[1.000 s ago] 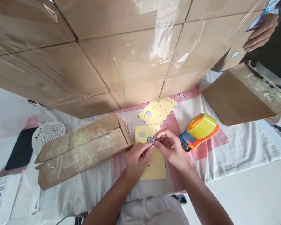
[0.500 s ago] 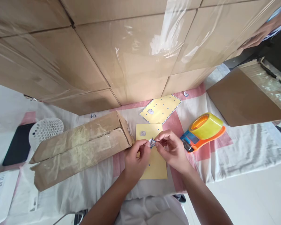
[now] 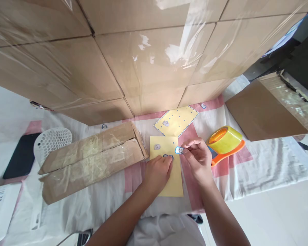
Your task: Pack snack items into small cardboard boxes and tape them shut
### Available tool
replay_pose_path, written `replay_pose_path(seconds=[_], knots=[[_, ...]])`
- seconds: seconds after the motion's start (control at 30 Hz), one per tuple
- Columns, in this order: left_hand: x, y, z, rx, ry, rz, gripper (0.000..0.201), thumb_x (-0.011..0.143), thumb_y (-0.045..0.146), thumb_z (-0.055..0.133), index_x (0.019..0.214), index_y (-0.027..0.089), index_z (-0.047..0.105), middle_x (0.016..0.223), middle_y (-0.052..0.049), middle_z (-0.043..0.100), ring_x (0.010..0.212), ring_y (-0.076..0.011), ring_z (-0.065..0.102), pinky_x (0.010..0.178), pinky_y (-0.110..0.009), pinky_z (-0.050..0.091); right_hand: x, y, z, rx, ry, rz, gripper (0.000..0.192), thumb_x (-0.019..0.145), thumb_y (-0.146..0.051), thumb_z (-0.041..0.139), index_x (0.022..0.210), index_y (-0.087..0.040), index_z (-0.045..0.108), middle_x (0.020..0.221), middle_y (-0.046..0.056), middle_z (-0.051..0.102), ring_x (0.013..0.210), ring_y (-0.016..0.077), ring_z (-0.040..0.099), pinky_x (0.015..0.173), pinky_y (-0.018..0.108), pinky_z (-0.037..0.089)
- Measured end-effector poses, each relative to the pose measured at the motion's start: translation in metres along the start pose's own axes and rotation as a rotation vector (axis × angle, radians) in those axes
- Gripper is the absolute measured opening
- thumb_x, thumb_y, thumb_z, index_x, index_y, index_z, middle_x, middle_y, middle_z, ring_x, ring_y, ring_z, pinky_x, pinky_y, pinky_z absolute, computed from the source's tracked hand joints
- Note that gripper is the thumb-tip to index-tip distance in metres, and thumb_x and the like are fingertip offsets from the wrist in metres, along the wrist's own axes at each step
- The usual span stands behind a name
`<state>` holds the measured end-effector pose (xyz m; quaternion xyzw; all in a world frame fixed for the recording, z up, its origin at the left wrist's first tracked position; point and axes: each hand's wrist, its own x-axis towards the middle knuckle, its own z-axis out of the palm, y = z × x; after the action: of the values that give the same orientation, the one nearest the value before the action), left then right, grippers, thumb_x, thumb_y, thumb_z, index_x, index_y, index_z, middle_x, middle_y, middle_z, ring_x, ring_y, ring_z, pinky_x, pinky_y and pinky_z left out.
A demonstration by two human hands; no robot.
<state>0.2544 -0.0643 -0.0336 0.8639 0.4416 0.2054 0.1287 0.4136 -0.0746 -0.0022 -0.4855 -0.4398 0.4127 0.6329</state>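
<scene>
A yellow sheet of paper [image 3: 176,181] lies flat in front of me. My left hand [image 3: 157,172] rests on it, fingers closed together and pressed down at a blue-edged cutout [image 3: 168,156], mostly covered by the fingertips. My right hand [image 3: 198,159] is raised beside the sheet's right edge. Its thumb and finger pinch a small white paper label [image 3: 179,150] with a blue border and dark marks too small to read. A grey oval spot [image 3: 157,146] shows on the sheet's upper left. Beyond lies a yellow scallop-edged card [image 3: 178,119] with tiny squares.
Large taped cardboard boxes [image 3: 149,68] wall off the back. A long flattened carton [image 3: 92,160] lies at left, near a white perforated ladle [image 3: 53,141] and a black phone [image 3: 22,155]. An orange tape dispenser with yellow tape [image 3: 228,140] and a brown box [image 3: 264,106] stand at right.
My hands have come apart from pinching one small piece together. The left went down onto the sheet; the right moved right with the label. The other person's hand at upper right is gone.
</scene>
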Motion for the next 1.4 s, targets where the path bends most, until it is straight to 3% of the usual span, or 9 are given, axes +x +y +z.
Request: replay_pose_path(seconds=[0.2, 0.53, 0.6, 0.73, 0.87, 0.93, 1.03, 1.17, 1.4], knots=[[-0.006, 0.001, -0.006, -0.044, -0.099, 0.016, 0.016, 0.094, 0.028, 0.063, 0.080, 0.022, 0.068, 0.070, 0.000, 0.068, 0.066, -0.0177, 0.062, 0.056, -0.032, 0.033, 0.000, 0.003, 0.009, -0.035, -0.115, 0.073, 0.008, 0.095, -0.023, 0.066, 0.098, -0.026, 0.058, 0.088, 0.000, 0.061, 0.081, 0.0142, 0.060, 0.071, 0.027, 0.049], [-0.007, 0.000, 0.001, -0.085, -0.033, 0.038, 0.012, 0.092, 0.027, 0.064, 0.086, 0.018, 0.069, 0.072, -0.004, 0.069, 0.063, -0.0186, 0.062, 0.052, -0.030, 0.032, 0.030, -0.009, 0.041, -0.264, -0.521, -0.028, 0.011, 0.096, -0.014, 0.048, 0.100, -0.024, 0.049, 0.089, -0.002, 0.054, 0.076, 0.0130, 0.052, 0.070, 0.027, 0.041], [-0.012, 0.006, -0.013, -0.084, 0.042, 0.123, 0.010, 0.092, 0.027, 0.065, 0.084, 0.020, 0.067, 0.068, -0.002, 0.066, 0.063, -0.0175, 0.060, 0.056, -0.031, 0.034, 0.041, -0.002, 0.046, -0.271, -0.566, -0.079, 0.012, 0.095, -0.013, 0.046, 0.098, -0.024, 0.046, 0.087, -0.002, 0.052, 0.076, 0.0134, 0.050, 0.071, 0.027, 0.041], [-0.036, 0.003, -0.064, 0.044, 0.373, 0.282, 0.012, 0.082, 0.018, 0.075, 0.084, 0.023, 0.065, 0.069, 0.000, 0.066, 0.071, -0.0178, 0.061, 0.072, -0.034, 0.040, 0.055, 0.019, 0.057, -0.237, -0.633, -0.132, 0.009, 0.095, -0.015, 0.043, 0.094, -0.024, 0.043, 0.089, -0.001, 0.053, 0.079, 0.0144, 0.051, 0.072, 0.027, 0.041], [-0.064, -0.047, -0.108, 0.448, 0.687, 0.108, 0.015, 0.085, 0.026, 0.070, 0.100, 0.024, 0.072, 0.099, -0.009, 0.072, 0.098, -0.0296, 0.065, 0.093, -0.048, 0.041, 0.052, 0.030, 0.070, -0.388, -0.593, -0.139, 0.007, 0.095, -0.018, 0.046, 0.098, -0.024, 0.046, 0.091, 0.000, 0.059, 0.078, 0.0158, 0.054, 0.071, 0.028, 0.040], [-0.075, -0.078, -0.115, 0.583, 0.646, -0.006, 0.035, 0.088, 0.029, 0.066, 0.122, 0.022, 0.070, 0.123, -0.016, 0.069, 0.114, -0.0376, 0.062, 0.097, -0.054, 0.037, 0.046, 0.031, 0.076, -0.431, -0.548, -0.088, 0.008, 0.095, -0.022, 0.050, 0.103, -0.025, 0.048, 0.095, 0.001, 0.063, 0.080, 0.0168, 0.057, 0.071, 0.029, 0.040], [-0.084, -0.106, -0.112, 0.658, 0.583, -0.006, 0.046, 0.087, 0.028, 0.065, 0.133, 0.022, 0.065, 0.126, -0.017, 0.070, 0.107, -0.0360, 0.064, 0.093, -0.052, 0.036, 0.034, 0.033, 0.084, -0.437, -0.425, 0.008, 0.018, 0.094, -0.030, 0.060, 0.109, -0.025, 0.052, 0.102, 0.003, 0.065, 0.077, 0.0167, 0.057, 0.069, 0.030, 0.042], [-0.082, -0.111, -0.103, 0.669, 0.665, -0.008, 0.040, 0.088, 0.030, 0.061, 0.125, 0.020, 0.069, 0.117, -0.018, 0.073, 0.098, -0.0332, 0.060, 0.089, -0.051, 0.034, 0.012, 0.040, 0.090, -0.262, -0.297, -0.003, 0.016, 0.096, -0.023, 0.052, 0.106, -0.022, 0.064, 0.102, 0.006, 0.064, 0.078, 0.0161, 0.059, 0.068, 0.030, 0.047], [-0.084, -0.115, -0.097, 0.627, 0.754, 0.009, 0.035, 0.082, 0.031, 0.060, 0.114, 0.023, 0.073, 0.101, -0.014, 0.076, 0.083, -0.0295, 0.061, 0.090, -0.051, 0.033, -0.001, 0.050, 0.087, -0.059, -0.380, 0.120, 0.053, 0.088, -0.002, 0.045, 0.129, -0.025, 0.068, 0.111, 0.007, 0.058, 0.090, 0.0155, 0.060, 0.072, 0.028, 0.052]])
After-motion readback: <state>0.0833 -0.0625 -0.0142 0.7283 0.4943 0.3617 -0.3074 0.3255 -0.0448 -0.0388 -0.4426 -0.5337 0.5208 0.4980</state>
